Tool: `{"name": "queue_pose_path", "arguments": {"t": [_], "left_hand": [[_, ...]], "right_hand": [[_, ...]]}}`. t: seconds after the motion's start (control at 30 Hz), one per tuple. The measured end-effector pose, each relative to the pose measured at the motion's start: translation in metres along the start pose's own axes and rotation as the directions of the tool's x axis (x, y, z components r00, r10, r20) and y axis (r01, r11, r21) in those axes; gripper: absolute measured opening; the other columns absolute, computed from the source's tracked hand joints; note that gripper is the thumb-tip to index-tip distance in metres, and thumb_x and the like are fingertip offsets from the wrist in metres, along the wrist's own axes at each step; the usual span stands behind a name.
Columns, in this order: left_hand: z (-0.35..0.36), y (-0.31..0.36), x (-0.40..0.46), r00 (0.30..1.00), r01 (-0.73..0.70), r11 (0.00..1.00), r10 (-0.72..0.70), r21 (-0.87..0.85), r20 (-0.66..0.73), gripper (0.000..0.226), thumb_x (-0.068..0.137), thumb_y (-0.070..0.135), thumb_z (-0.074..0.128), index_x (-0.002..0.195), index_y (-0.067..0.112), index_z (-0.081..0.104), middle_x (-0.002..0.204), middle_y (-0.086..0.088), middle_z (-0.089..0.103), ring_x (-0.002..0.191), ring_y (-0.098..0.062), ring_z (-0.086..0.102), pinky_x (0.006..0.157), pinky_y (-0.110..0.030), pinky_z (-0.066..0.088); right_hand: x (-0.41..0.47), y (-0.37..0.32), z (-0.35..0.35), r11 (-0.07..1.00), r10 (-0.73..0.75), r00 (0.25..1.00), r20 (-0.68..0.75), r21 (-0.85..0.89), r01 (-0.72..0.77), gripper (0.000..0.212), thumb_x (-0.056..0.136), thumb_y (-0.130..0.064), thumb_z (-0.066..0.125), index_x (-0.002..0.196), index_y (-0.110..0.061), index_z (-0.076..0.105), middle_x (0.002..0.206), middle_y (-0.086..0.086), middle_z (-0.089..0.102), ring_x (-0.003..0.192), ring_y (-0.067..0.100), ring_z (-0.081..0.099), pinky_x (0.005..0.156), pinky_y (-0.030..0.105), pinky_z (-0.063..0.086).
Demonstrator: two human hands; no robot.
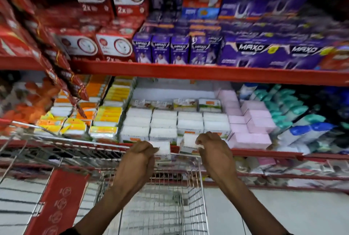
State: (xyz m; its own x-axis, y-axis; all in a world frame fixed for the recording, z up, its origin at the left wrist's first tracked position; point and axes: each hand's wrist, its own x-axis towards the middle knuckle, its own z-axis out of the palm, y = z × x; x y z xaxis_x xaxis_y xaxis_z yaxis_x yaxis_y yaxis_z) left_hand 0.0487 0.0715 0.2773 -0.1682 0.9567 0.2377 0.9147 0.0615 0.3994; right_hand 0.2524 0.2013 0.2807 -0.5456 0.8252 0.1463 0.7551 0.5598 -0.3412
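My left hand [140, 156] grips a white box [163, 150] with an orange and green label, held just in front of the red shelf edge. My right hand [214, 150] grips a second white box [189, 143] of the same kind, close beside the first. Both boxes hang above the far end of a wire shopping cart [170, 210]. Behind them, rows of the same white boxes [175, 121] fill the middle of the lower shelf.
Pink boxes [253, 130] and blue-capped bottles [302, 129] stand to the right, yellow and orange packs [105, 119] to the left. The upper red shelf [207, 74] carries purple MAXO boxes [264, 53] and red boxes [98, 45]. A red cart flap [56, 204] is at lower left.
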Motion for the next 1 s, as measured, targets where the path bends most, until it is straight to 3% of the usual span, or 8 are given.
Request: {"name": "queue_pose_path", "arguments": {"t": [0.13, 0.3, 0.5, 1.0], "left_hand": [[0.009, 0.027, 0.031, 0.999, -0.050, 0.999, 0.050, -0.013, -0.016, 0.031, 0.074, -0.002, 0.074, 0.103, 0.010, 0.075, 0.089, -0.001, 0.068, 0.085, -0.022, 0.064, 0.072, -0.034, 0.058], [0.026, 0.058, 0.065, 0.995, -0.090, 0.995, 0.088, -0.042, -0.036, 0.030, 0.073, 0.001, 0.071, 0.100, 0.012, 0.076, 0.089, 0.001, 0.068, 0.086, -0.021, 0.064, 0.074, -0.028, 0.056], [0.050, 0.079, 0.092, 0.995, -0.096, 0.995, 0.095, -0.038, -0.019, 0.030, 0.074, -0.003, 0.072, 0.101, 0.010, 0.076, 0.091, -0.002, 0.070, 0.086, -0.022, 0.066, 0.075, -0.031, 0.059], [0.108, 0.068, 0.110, 0.996, 0.033, 0.996, -0.039, 0.077, 0.084, 0.033, 0.074, -0.007, 0.071, 0.102, 0.012, 0.076, 0.092, -0.001, 0.071, 0.086, -0.020, 0.067, 0.072, -0.036, 0.062]], "right_hand": [[0.010, 0.029, -0.024, 1.000, 0.027, 1.000, -0.015, 0.002, -0.027, 0.042, 0.062, 0.003, 0.076, 0.093, -0.021, 0.062, 0.095, -0.001, 0.064, 0.092, 0.022, 0.059, 0.072, 0.034, 0.052], [0.019, 0.060, -0.037, 0.998, 0.067, 0.996, -0.056, 0.001, -0.067, 0.036, 0.069, 0.005, 0.070, 0.096, -0.019, 0.063, 0.096, 0.001, 0.064, 0.091, 0.024, 0.060, 0.068, 0.031, 0.050], [0.032, 0.085, -0.033, 0.998, 0.059, 0.998, 0.001, -0.029, -0.059, 0.037, 0.074, 0.004, 0.065, 0.103, -0.019, 0.062, 0.103, 0.002, 0.063, 0.095, 0.022, 0.058, 0.072, 0.029, 0.047], [0.049, 0.109, 0.014, 0.997, 0.051, 0.989, 0.140, -0.062, -0.042, 0.040, 0.070, 0.006, 0.068, 0.103, -0.016, 0.061, 0.103, 0.002, 0.063, 0.099, 0.022, 0.055, 0.077, 0.033, 0.050]]}}
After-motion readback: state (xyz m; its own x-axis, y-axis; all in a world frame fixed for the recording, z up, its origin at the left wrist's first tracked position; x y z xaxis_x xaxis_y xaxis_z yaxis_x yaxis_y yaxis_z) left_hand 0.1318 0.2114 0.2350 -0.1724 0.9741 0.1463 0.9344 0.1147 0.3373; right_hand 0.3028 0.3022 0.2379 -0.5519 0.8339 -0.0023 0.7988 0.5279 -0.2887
